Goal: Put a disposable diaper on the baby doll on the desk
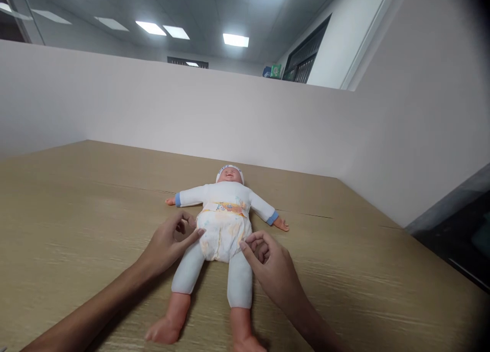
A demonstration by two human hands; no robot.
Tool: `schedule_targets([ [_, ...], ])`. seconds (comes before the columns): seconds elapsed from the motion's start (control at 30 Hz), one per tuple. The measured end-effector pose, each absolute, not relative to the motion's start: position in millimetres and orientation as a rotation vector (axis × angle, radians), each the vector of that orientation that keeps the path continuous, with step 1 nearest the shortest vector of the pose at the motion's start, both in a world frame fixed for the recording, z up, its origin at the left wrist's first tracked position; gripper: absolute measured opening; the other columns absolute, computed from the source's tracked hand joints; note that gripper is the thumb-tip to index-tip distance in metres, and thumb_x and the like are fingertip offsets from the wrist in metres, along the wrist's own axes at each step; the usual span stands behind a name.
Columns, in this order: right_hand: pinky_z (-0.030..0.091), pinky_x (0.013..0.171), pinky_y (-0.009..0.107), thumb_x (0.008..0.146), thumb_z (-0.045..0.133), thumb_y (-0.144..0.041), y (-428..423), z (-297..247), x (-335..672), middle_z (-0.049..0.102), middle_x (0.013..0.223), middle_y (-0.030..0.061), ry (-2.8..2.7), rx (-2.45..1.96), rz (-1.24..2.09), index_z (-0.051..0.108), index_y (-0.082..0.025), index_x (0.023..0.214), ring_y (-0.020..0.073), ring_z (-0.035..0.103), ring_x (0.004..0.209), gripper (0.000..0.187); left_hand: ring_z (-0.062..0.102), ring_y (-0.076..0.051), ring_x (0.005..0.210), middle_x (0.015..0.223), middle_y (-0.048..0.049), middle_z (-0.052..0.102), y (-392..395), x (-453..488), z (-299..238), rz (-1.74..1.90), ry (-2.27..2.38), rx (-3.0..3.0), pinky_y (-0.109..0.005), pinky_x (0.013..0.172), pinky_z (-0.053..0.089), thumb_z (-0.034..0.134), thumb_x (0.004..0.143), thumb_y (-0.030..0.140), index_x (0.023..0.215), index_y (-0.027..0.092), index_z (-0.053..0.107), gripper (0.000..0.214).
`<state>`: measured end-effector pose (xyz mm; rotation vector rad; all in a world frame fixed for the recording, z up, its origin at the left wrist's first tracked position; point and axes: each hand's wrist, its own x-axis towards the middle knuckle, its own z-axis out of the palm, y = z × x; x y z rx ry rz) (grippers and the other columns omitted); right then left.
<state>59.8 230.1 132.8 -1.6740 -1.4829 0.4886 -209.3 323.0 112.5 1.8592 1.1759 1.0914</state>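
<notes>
A baby doll lies on its back on the wooden table, head away from me, arms spread. It wears a white suit with blue cuffs, a white cap and a diaper with a printed waistband. My left hand rests at the diaper's left side, thumb tip touching its edge, fingers curled. My right hand sits at the diaper's right side by the doll's thigh, thumb against the diaper, fingers curled in. Neither hand visibly grips anything.
White partition walls enclose the table at the back and right. A dark surface lies beyond the table's right edge. Ceiling lights and a dark door show above the partition.
</notes>
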Motion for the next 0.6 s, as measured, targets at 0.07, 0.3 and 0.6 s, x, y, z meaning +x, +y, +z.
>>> schedule_targets([
  [0.07,0.053,0.073,0.04,0.095,0.071,-0.052,230,133,61,0.076,0.092,0.006,-1.501,-1.667,0.279,0.07,-0.025,0.104,0.0242,0.065,0.074,0.028,0.066,-0.026,0.1,0.114,-0.0062,0.074,324,-212,111,1.187,1.193,1.914,-0.041,0.096,0.051,0.073,0.097,0.057,0.115,0.024,0.068,0.038],
  [0.3,0.054,0.107,0.049,0.106,0.06,-0.037,225,125,58,0.075,0.132,0.0117,-1.724,-1.516,0.082,0.069,-0.027,0.132,0.0325,0.069,0.124,0.029,0.066,-0.032,0.129,0.132,-0.0087,0.079,323,-217,105,1.187,1.075,1.989,-0.046,0.114,0.046,0.042,0.113,0.056,0.123,0.027,0.08,0.049],
  [0.6,0.047,0.114,0.055,0.108,0.05,-0.043,298,101,135,0.071,0.136,0.0184,-1.73,-1.506,-0.243,0.065,-0.018,0.136,0.0354,0.063,0.127,0.04,0.063,-0.03,0.11,0.109,-0.0113,0.076,379,-228,88,1.327,1.316,2.107,-0.043,0.104,0.047,0.034,0.113,0.06,0.101,0.022,0.071,0.054],
])
